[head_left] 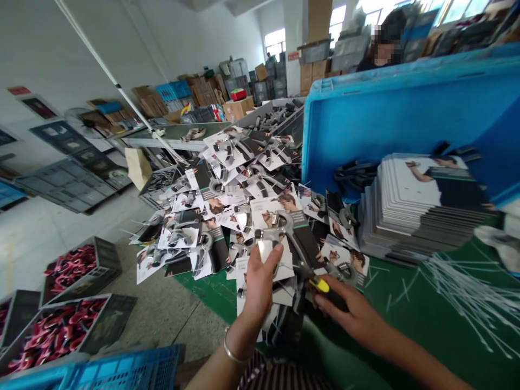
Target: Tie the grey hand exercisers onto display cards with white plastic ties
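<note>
In front of me, my left hand [263, 279] is closed on a grey hand-grip exerciser [294, 244] that lies against a printed card [303, 219]; the thumb presses on one handle. My right hand [345, 303] grips a pair of cutting pliers [320, 284] with yellow and black handles. The pliers' jaws are close to the lower end of the card, by a thin white tie. Beneath and beyond both hands is a heap of carded hand grips [221, 189]. Loose white cable ties [475, 295] lie on the green tabletop [394, 319] at right.
A stack of printed cards [410, 200] stands beside the heap, in front of a blue crate [365, 114]. Grey bins of red-pink grips [60, 330] sit on the floor at left. Behind the blue crate is another person [384, 40].
</note>
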Demonstrator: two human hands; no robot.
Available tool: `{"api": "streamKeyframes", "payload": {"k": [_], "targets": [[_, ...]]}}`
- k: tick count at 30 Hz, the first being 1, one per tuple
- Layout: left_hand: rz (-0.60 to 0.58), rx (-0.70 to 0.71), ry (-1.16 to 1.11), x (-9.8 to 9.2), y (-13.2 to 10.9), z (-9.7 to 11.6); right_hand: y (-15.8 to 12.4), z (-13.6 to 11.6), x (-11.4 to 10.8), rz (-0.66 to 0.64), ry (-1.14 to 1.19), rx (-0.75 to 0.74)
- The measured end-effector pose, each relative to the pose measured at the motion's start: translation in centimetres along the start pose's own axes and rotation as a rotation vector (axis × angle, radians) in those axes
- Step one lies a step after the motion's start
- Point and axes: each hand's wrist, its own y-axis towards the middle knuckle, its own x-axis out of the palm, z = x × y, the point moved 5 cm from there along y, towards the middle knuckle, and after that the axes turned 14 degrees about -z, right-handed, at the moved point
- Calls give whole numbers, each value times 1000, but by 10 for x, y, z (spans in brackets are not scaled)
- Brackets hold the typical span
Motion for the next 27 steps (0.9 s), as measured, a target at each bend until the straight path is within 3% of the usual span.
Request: {"api": "streamKeyframes", "payload": {"k": [3, 6, 13, 23, 27], "targets": [[83, 133, -15, 10, -4, 5, 6, 20, 23, 113, 21, 85], [157, 128, 29, 13, -8, 0, 10, 28, 42, 140, 38, 115], [209, 86, 104, 12, -15, -14, 16, 26, 47, 224, 114, 124], [101, 161, 18, 20, -17, -9, 23, 16, 48, 301, 189, 72], [57, 152, -122, 22, -18, -7, 23, 13, 58, 216, 316, 60]]}}
